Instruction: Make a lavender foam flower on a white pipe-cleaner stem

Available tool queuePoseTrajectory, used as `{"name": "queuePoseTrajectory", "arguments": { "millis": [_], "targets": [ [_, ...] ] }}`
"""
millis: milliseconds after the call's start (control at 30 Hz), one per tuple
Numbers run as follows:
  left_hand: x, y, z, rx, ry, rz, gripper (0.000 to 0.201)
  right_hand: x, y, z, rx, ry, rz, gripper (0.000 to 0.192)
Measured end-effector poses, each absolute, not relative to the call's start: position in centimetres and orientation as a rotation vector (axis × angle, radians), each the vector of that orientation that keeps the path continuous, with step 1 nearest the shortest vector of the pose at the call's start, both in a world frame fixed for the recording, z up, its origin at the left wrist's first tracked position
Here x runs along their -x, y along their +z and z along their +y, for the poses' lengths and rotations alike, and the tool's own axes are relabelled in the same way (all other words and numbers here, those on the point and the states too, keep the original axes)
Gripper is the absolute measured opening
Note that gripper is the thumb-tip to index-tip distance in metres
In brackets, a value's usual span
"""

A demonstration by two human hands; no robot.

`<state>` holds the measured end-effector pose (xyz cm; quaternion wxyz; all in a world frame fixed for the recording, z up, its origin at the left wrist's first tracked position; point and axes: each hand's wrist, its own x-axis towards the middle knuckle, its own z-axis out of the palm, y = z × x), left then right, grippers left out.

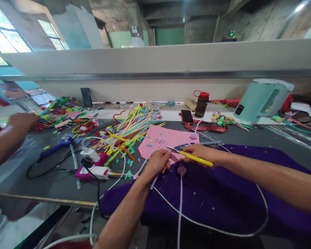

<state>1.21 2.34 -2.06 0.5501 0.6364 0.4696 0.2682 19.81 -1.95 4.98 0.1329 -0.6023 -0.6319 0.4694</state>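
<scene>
- Lilac pipe cleaner (180, 193) is pinched in closed left hand (159, 162), over purple cloth (223, 193).
- Yellow-handled scissors (194, 158) are gripped in closed right hand (203, 154), blades at the stem, by pink sheet (158, 140).
- Small flower head (181, 169) is formed; stem is untrimmed, approx. midway.

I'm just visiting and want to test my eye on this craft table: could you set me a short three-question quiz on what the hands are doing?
1. True or false: the right hand holds yellow-handled scissors.
2. What does the left hand grip? A) a lilac pipe cleaner B) the blue glue gun C) the phone
3. What colour is the sheet lying beyond both hands?

Key: 1 true; 2 A; 3 pink.
</scene>
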Motion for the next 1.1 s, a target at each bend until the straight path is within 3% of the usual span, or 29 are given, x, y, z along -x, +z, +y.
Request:
{"name": "queuePoseTrajectory", "arguments": {
  "millis": [233, 467, 600, 1100],
  "targets": [
    [-0.9, -1.3, 2.6, -1.344, 0.795, 1.009, 0.025, -21.3, 5.2, -3.1, 1.651, 1.47, -1.59, 0.034],
    [-0.6, -0.5, 2.8, -1.121, 0.902, 0.857, 0.03, -19.9, 4.9, -5.0, 1.504, 1.552, -1.577, 0.028],
    [-0.4, -0.5, 3.0, -1.032, 0.889, 0.788, 0.02, -19.2, 4.4, -4.7, 1.545, 1.494, -1.578, 0.027],
    [-0.2, -0.6, 2.9, -0.944, 0.777, 0.737, 0.016, -19.0, 5.1, -5.4, 1.584, 1.297, -1.854, 0.037]
  ]
}}
